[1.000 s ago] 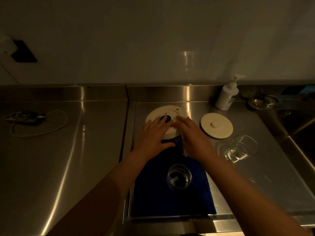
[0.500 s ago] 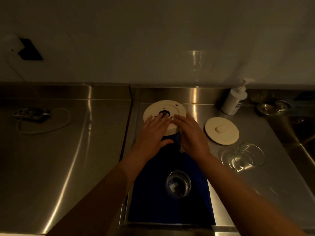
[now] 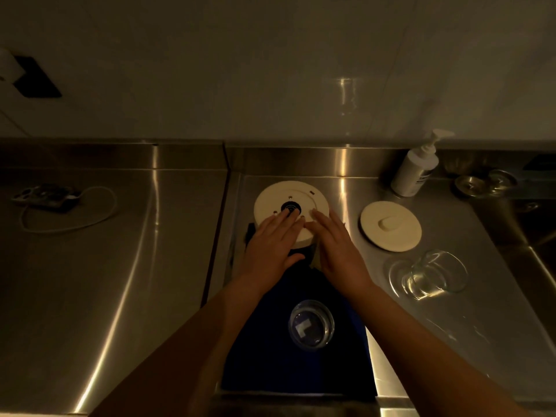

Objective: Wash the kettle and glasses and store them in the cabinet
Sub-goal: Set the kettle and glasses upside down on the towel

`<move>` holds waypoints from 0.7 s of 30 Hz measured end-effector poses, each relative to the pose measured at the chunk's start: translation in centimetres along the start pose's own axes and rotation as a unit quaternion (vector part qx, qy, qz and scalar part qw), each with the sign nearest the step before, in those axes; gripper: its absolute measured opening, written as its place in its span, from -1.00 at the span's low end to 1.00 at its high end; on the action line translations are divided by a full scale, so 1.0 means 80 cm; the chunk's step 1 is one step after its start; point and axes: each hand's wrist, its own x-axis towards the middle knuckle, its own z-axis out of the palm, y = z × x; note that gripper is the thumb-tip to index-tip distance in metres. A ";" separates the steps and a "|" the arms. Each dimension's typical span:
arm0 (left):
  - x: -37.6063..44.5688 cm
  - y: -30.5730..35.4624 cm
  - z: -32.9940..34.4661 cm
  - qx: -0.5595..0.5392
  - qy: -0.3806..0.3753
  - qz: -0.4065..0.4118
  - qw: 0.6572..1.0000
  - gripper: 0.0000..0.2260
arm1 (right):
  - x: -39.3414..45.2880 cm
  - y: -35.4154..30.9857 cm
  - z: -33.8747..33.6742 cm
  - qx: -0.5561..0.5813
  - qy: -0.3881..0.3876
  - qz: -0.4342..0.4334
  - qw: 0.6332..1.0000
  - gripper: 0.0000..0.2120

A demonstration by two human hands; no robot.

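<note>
While both hands (image 3: pixel 304 251) stay flat, kettle (image 3: pixel 288 206) remains inverted.

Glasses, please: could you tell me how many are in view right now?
2. One glass stands on the blue cloth near the front edge; the other glass lies on its side on the steel counter, right of the hands. None seem hidden.

I see a dim room: pale wall (image 3: pixel 270 70) rising behind the steel counter (image 3: pixel 105 281), dark socket plate (image 3: pixel 36 81) upper left
</note>
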 end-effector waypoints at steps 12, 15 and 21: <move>-0.059 0.039 -0.008 -0.079 -0.018 0.047 0.996 -0.40 | -0.091 -0.028 0.001 0.022 0.002 0.038 0.999 -0.47; -0.094 0.055 0.008 -0.100 -0.078 0.081 0.989 -0.40 | -0.139 -0.030 0.015 0.023 -0.038 0.051 0.998 -0.46; -0.134 0.064 0.046 -0.091 -0.164 0.087 0.978 -0.34 | -0.193 -0.040 0.046 0.026 -0.059 0.100 0.993 -0.49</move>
